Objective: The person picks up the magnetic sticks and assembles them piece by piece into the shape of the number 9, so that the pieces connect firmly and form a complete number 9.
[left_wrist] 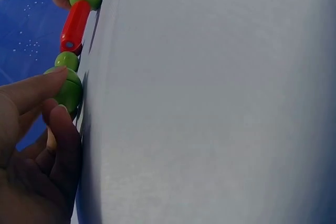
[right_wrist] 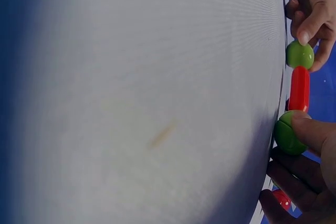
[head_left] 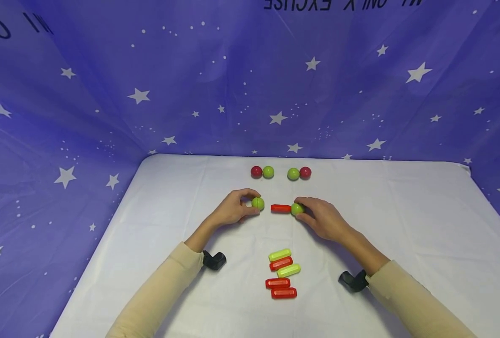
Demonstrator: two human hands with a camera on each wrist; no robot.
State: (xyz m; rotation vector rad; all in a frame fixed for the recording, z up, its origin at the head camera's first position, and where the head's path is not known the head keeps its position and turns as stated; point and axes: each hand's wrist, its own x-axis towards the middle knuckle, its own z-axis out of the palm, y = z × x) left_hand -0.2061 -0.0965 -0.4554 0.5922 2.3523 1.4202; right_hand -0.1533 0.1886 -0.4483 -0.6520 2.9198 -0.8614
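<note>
Between thumb and fingers, my left hand [head_left: 232, 206] pinches a green ball [head_left: 258, 203] with a seam line round it. To its right, my right hand [head_left: 322, 217] pinches another green ball [head_left: 298, 209]. A red rod [head_left: 280, 208] touches that ball and points left, with a gap between its free end and the left ball. In the left wrist view, the free end of the red rod [left_wrist: 75, 24] shows a grey metal-looking spot. The right wrist view shows the right hand's thumb [right_wrist: 313, 130] on its green ball [right_wrist: 289, 134].
Behind the hands sit two touching pairs: a red ball [head_left: 256, 172] with a green ball [head_left: 268, 172], and a green ball [head_left: 293, 173] with a red ball [head_left: 305, 172]. Nearer the front lie several yellow-green rods [head_left: 289, 270] and red rods [head_left: 284, 293] on the white tablecloth [head_left: 170, 300].
</note>
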